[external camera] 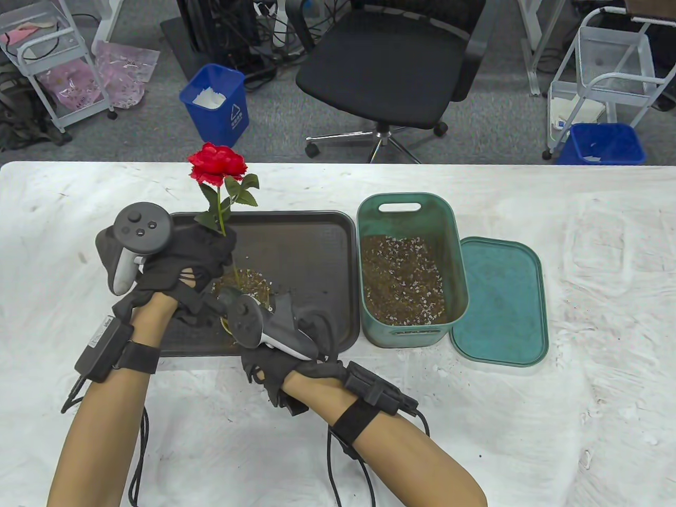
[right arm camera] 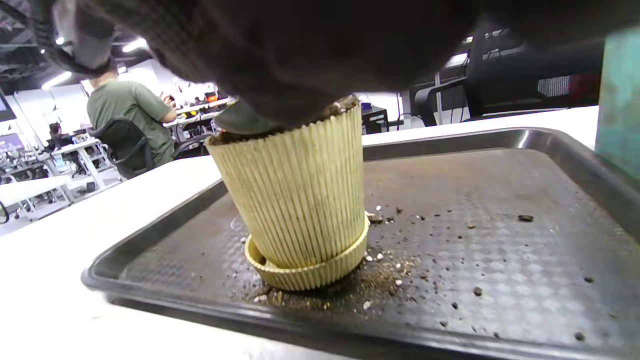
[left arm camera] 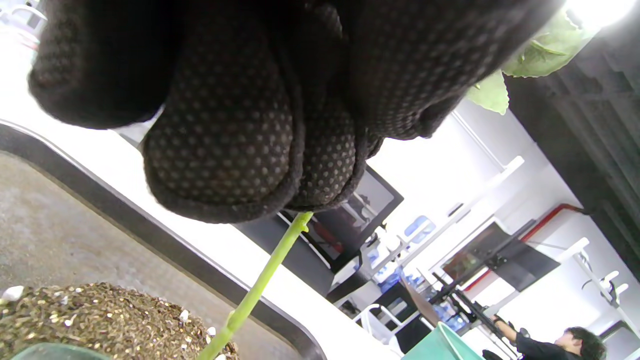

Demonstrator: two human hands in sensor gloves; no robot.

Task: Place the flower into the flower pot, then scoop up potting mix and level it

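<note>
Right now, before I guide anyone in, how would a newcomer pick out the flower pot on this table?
Start at the dark tray on the white table, left of the green bin of potting mix. The flower pot stands on the tray's near-left part, under both gloved hands. It is the only pale yellow, vertically ribbed container, sitting in a matching saucer, with the red flower's stem rising from its soil.

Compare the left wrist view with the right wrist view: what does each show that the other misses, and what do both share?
Only the left wrist view shows the left hand gripping the green flower stem, which runs down into the heaped potting mix.

Only the right wrist view shows the ribbed yellow flower pot standing in its saucer, with spilled mix scattered beside it; the right hand hangs over the pot's rim.

Both show the dark tray and the white table.
</note>
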